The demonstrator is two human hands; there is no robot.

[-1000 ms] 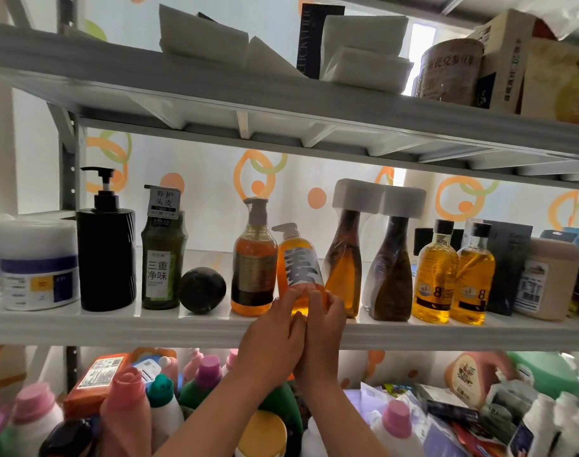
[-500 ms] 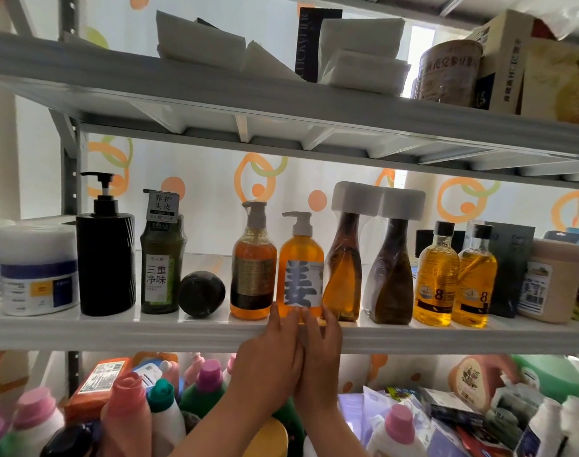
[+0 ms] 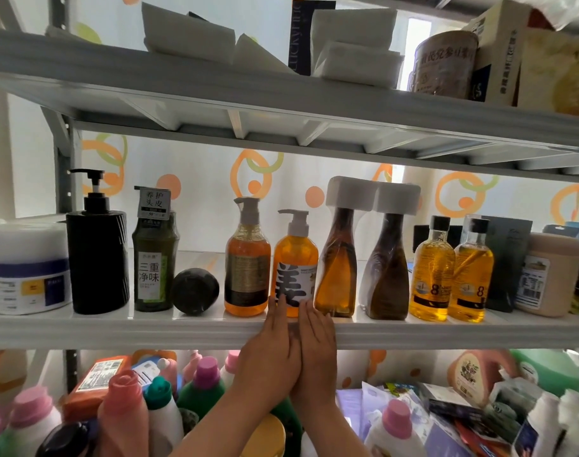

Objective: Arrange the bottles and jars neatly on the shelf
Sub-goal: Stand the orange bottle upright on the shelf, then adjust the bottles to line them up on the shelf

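Note:
An orange pump bottle (image 3: pixel 296 258) with a big black character on its label stands upright on the middle shelf (image 3: pixel 149 331), between an amber pump bottle (image 3: pixel 247 258) and two brown bottles with white caps (image 3: pixel 339 258). My left hand (image 3: pixel 271 351) and my right hand (image 3: pixel 316 347) rest side by side against the shelf's front edge, fingers straight, fingertips touching the orange bottle's base. Neither hand grips it. A black pump bottle (image 3: pixel 97 258), a green bottle (image 3: pixel 154 258) and a black jar lying on its side (image 3: pixel 194 291) stand further left.
Two yellow oil bottles (image 3: pixel 451 275), a dark box and a beige jar (image 3: pixel 550 275) fill the shelf's right side; a white tub (image 3: pixel 27 268) sits at the left. Boxes and a tin (image 3: pixel 444 64) occupy the upper shelf. Detergent bottles and packets crowd the lower level.
The orange pump bottle went from tilted in both hands to upright on the shelf, label facing me. My hands let go of it and slid down to the shelf edge.

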